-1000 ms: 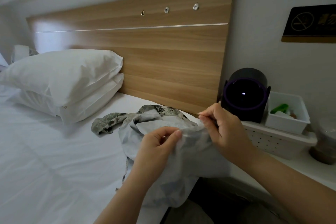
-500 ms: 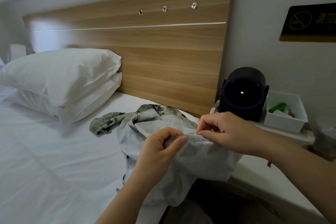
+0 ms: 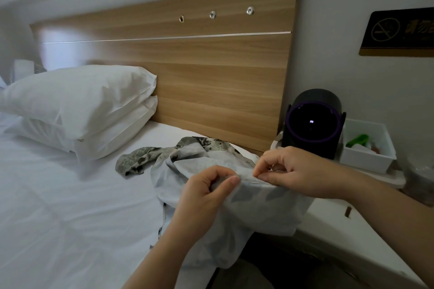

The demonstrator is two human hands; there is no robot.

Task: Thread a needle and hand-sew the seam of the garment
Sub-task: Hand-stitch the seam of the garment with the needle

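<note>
Head view — your left hand [image 3: 206, 195] pinches the pale floral garment [image 3: 256, 209] raised over the bed [image 3: 70, 206] edge; your right hand [image 3: 298, 171] fingers [image 3: 259, 169] close on its fold — needle too small to confirm.

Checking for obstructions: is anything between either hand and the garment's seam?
Nothing visible. The left hand pinches the garment at its folded edge, and the right hand pinches that edge beside it; no needle can be made out.

The pale grey garment [image 3: 253, 204] lay bunched on the bed's edge, its patterned side trailing behind, fold raised.
</note>
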